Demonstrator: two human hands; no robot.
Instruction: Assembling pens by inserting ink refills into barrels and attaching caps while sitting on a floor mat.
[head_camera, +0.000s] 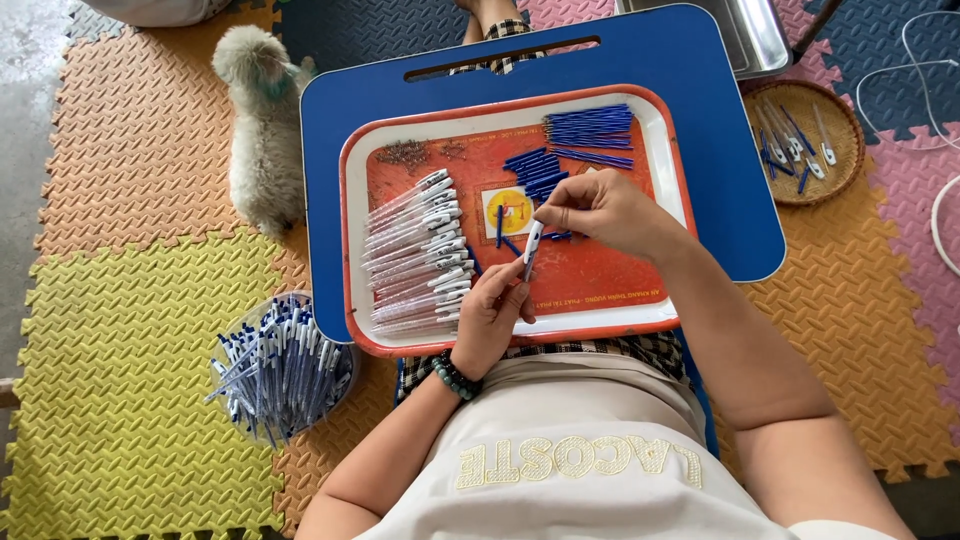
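Both hands meet over a red and white tray (352, 200) that rests on a blue lap table (720, 150). My left hand (490, 315) holds the lower end of a clear pen (531, 248) with a white clip. My right hand (600, 208) pinches the pen's upper end. A row of clear pen barrels (415, 255) lies on the tray's left side. Blue refills (590, 128) and short blue parts (535, 172) lie at the tray's top right. A small heap of springs (405, 153) sits at the top left.
A clear tub (282, 368) full of assembled pens stands on the foam mat at the left. A round woven basket (805, 140) with a few pen parts lies at the right. A small fluffy dog (262, 120) sits beside the table. A metal tray (755, 35) is behind.
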